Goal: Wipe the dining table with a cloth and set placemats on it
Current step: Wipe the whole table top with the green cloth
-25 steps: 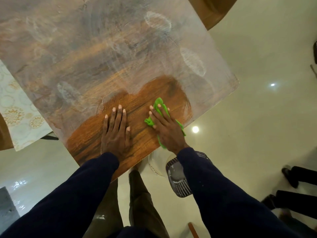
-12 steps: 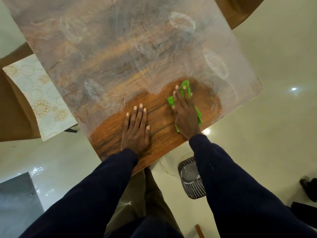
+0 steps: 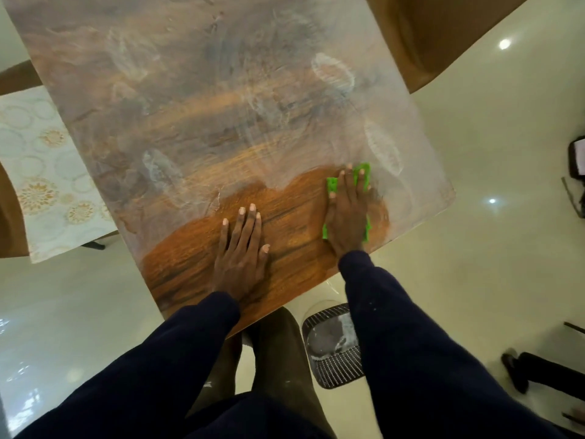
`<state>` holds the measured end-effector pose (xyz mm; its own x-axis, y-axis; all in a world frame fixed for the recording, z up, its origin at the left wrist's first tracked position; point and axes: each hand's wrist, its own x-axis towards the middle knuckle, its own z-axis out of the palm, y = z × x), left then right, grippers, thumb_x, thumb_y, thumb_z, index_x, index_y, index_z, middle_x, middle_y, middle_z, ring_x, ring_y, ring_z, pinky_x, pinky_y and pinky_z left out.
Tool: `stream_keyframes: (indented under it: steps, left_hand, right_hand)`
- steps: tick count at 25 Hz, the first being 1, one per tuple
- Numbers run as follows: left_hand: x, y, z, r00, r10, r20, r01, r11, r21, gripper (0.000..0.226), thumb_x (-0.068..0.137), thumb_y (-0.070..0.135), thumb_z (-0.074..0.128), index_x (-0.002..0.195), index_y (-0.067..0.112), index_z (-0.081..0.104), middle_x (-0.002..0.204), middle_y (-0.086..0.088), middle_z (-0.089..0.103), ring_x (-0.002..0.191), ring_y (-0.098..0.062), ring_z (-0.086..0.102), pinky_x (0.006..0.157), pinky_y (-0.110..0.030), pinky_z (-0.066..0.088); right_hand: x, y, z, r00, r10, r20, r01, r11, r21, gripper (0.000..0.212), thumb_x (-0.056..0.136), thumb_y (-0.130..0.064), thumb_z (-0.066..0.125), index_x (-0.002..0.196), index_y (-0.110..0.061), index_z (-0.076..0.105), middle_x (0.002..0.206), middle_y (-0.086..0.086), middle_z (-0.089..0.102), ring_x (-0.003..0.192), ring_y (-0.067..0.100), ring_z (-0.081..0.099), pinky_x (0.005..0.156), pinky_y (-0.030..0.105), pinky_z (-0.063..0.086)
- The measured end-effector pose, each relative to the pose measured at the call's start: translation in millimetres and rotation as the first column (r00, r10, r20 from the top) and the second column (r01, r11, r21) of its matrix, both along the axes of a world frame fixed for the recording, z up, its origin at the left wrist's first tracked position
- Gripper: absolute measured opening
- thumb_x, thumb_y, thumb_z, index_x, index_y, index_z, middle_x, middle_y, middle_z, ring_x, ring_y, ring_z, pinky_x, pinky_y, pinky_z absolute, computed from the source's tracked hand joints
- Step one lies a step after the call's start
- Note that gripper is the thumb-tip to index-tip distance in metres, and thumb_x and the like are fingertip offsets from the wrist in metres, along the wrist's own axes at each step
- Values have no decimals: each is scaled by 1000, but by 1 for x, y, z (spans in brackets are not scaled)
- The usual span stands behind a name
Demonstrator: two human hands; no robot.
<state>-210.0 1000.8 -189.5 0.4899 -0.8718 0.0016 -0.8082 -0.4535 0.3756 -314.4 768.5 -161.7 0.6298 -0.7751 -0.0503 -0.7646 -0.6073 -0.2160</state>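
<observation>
Two hands: the left hand (image 3: 242, 251) and the right hand (image 3: 346, 213) both lie on the table (image 3: 221, 106). The head view is the only view.
Left hand: flat on clean wood near the close edge, with straight fingers. Its grip is wide and holds nothing; it just leans there.
Right hand: flat on top of the green cloth (image 3: 362, 174), pressing it down with straight fingers. Its grip is wide too. It pushes the cloth and does not pinch it.
Cloth: under the right hand, near the right corner of the close edge. Green bits stick out past the fingertips and beside the wrist.
Clean patch (image 3: 285, 223): dark, shiny brown wood along the close edge, around both hands.
Dusty part: a white film with round marks covers all the rest of the table.
Placemat (image 3: 41, 172): a pale mat with gold flowers lies off to the left, not on the table. What it rests on, I cannot tell.
Step now: I think this is the wiping step, with only a little done.
Next move: the cloth sits right where clean meets dusty. I think the right hand should push it forward and to the right, flat and firm, into the white film. The far side looks like a long reach, so leaning in may help. The mats should wait until the whole top is brown.
</observation>
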Motion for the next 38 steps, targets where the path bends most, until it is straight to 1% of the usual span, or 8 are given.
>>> stream_keyframes:
  steps: [4, 8, 13, 20, 24, 27, 34, 38]
  left_hand:
    - [-24, -69, 7, 988, -139, -66, 131, 985, -111, 58, 111, 28, 33, 163, 1, 30, 172, -17, 24, 161, -32, 21, 128, -57, 24]
    - [-27, -87, -1, 990, -140, 32, 140, 990, 25, 64, 111, 35, 33, 164, 1, 24, 174, -18, 17, 161, -33, 17, 128, -56, 23]
    - [-29, -90, -1, 993, -118, 16, 117, 991, 71, 68, 111, 40, 31, 165, 0, 22, 174, -19, 13, 162, -33, 15, 132, -51, 9]
    - [-29, -93, 6, 997, -77, -7, 78, 986, 148, 71, 108, 41, 30, 167, 4, 12, 175, -16, 8, 163, -31, 9, 133, -45, -3]
    - [-29, -91, 5, 997, -68, 20, 63, 980, 189, 70, 110, 43, 27, 167, 5, 12, 176, -17, 8, 163, -31, 10, 133, -46, 0]
    - [-29, -90, 8, 997, -78, 25, 73, 981, 180, 70, 110, 43, 28, 167, 4, 15, 176, -17, 8, 163, -29, 7, 133, -48, 5]
    - [-30, -94, 10, 996, -81, 35, 75, 987, 144, 69, 108, 40, 29, 165, 2, 20, 175, -18, 14, 162, -32, 15, 131, -51, 12]
    - [-31, -94, 5, 997, -63, 36, 59, 992, 115, 68, 109, 40, 28, 165, 1, 20, 174, -18, 15, 162, -33, 16, 132, -49, 6]
  right_hand:
    - [-55, 37, 1, 949, 314, -5, -314, 948, 49, 58, 117, -37, 17, 159, -3, 38, 169, 17, 31, 159, 38, 21, 125, 65, 25]
    - [-98, -26, 8, 996, 81, 42, -84, 994, 73, 52, 116, -28, 20, 162, -7, 33, 172, 10, 26, 162, 30, 14, 126, 62, 22]
    - [-22, -92, -5, 998, -55, 37, 53, 998, 28, 56, 112, -27, 21, 162, -3, 30, 172, 16, 21, 162, 33, 10, 129, 57, 16]
    - [-79, -57, 0, 828, 561, 2, -558, 822, 112, 62, 114, -44, 27, 162, -6, 32, 172, 14, 23, 162, 34, 13, 128, 61, 20]
    - [-72, -129, 3, 954, 298, 2, -298, 951, 81, 59, 115, -35, 12, 162, -4, 31, 172, 15, 25, 161, 35, 14, 125, 64, 22]
    - [-7, -128, -3, 998, 59, 5, -59, 997, 48, 56, 112, -27, 22, 164, -4, 26, 174, 15, 17, 162, 33, 7, 130, 58, 13]
    - [-89, -63, 2, 832, 555, 15, -552, 824, 123, 57, 115, -37, 24, 161, -5, 34, 172, 14, 24, 162, 34, 13, 128, 61, 18]
    - [-135, -130, 9, 913, 409, -11, -407, 911, 65, 51, 116, -28, 24, 162, -7, 31, 171, 15, 26, 161, 36, 15, 123, 66, 26]
